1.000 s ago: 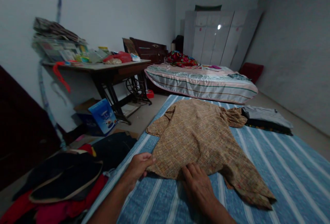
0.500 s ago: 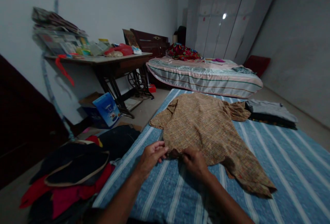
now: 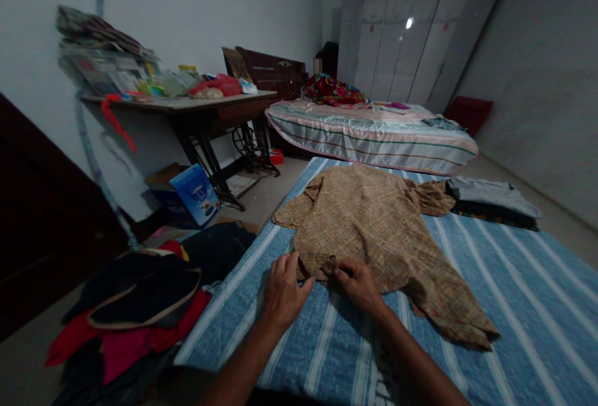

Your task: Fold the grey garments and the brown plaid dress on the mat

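Note:
A tan checked garment (image 3: 374, 225) lies spread flat on a blue striped sheet (image 3: 514, 306). Both my hands are at its near hem. My left hand (image 3: 283, 291) grips the hem's left corner, fingers curled over the cloth edge. Close beside it, my right hand (image 3: 357, 281) pinches a small fold of the same hem between thumb and fingers. The garment's sleeves lie out to the far left and far right, and one lower corner trails off toward the right.
A heap of dark and red clothes (image 3: 135, 306) lies on the floor at left. Folded grey clothes (image 3: 493, 200) sit at the sheet's far right. Beyond are a striped mattress (image 3: 374, 138), a cluttered sewing table (image 3: 196, 113), a blue box (image 3: 194, 194) and white wardrobes (image 3: 402, 51).
My right hand went from lying flat on the hem to pinching it. Both hands drew together, and the near hem has bunched up and shifted slightly away from me.

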Demonstrator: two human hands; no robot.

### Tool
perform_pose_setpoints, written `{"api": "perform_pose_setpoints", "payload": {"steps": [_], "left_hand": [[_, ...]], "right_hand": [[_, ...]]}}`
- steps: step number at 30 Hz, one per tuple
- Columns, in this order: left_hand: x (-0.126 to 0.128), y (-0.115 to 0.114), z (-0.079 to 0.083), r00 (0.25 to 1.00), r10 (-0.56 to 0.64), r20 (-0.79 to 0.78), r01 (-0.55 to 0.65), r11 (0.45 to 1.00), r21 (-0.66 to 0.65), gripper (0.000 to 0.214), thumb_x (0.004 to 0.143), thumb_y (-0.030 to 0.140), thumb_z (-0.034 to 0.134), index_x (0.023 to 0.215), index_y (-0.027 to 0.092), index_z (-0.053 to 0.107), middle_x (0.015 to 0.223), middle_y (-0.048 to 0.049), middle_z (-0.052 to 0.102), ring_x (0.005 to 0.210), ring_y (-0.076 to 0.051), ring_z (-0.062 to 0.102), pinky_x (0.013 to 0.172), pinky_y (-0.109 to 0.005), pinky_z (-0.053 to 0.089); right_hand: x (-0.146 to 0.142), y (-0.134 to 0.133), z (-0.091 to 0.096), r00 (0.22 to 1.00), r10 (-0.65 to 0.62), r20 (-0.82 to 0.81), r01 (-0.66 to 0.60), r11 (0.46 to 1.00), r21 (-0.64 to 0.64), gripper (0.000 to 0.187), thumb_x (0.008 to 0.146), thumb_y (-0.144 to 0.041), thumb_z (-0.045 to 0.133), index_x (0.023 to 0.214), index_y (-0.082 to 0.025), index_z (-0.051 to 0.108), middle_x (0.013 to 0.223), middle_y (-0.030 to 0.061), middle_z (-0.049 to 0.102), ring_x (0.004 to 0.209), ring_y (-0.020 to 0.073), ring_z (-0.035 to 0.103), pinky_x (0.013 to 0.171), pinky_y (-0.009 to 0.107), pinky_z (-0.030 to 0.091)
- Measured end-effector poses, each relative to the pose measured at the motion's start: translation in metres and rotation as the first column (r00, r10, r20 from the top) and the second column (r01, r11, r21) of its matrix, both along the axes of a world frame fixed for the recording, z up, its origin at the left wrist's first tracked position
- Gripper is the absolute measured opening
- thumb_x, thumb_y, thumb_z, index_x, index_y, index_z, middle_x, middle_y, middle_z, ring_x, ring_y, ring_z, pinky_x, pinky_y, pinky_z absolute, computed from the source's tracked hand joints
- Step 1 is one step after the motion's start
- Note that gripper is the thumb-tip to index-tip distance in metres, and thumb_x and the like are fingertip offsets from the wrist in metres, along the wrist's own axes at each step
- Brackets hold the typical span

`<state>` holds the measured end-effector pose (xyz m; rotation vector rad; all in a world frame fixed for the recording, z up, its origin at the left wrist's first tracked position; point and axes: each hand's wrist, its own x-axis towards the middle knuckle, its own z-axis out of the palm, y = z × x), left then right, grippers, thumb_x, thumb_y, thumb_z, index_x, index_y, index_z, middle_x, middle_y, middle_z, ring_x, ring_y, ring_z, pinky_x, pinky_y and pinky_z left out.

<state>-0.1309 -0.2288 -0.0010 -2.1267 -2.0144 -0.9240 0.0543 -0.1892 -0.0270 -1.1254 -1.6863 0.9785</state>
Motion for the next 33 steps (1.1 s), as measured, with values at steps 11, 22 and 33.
{"api": "perform_pose_setpoints", "payload": {"steps": [11, 22, 33], "left_hand": [[0.012, 0.026, 0.032, 0.989, 0.139, -0.056, -0.148, 0.966, -0.213, 0.038, 0.085, 0.014, 0.046, 0.117, 0.019, 0.064, 0.106, -0.0077, 0.072, 0.096, -0.021, 0.068, 0.085, -0.029, 0.048], [-0.006, 0.036, 0.061, 0.975, 0.129, 0.180, -0.100, 0.982, -0.161, 0.038, 0.083, 0.021, 0.041, 0.106, 0.019, 0.071, 0.100, -0.0052, 0.075, 0.096, -0.021, 0.069, 0.087, -0.027, 0.049], [-0.006, 0.040, 0.076, 0.975, 0.113, 0.193, -0.088, 0.987, -0.134, 0.044, 0.081, 0.024, 0.037, 0.107, 0.016, 0.072, 0.100, -0.0076, 0.075, 0.096, -0.022, 0.069, 0.087, -0.028, 0.050]], "right_hand": [[-0.003, -0.022, 0.001, 0.961, -0.188, 0.204, 0.111, 0.934, 0.340, 0.023, 0.090, -0.024, 0.047, 0.108, -0.018, 0.061, 0.097, 0.0094, 0.067, 0.090, 0.0211, 0.061, 0.081, 0.035, 0.048], [0.016, -0.049, -0.005, 0.744, -0.391, 0.541, -0.194, 0.649, 0.736, 0.017, 0.090, -0.016, 0.048, 0.095, -0.018, 0.064, 0.127, 0.0158, 0.057, 0.121, 0.0279, 0.049, 0.093, 0.044, 0.045], [0.014, -0.041, 0.003, 0.502, -0.425, 0.753, -0.132, 0.823, 0.553, 0.017, 0.082, -0.007, 0.056, 0.080, -0.013, 0.072, 0.125, 0.0208, 0.059, 0.118, 0.0359, 0.049, 0.092, 0.050, 0.041]]}}
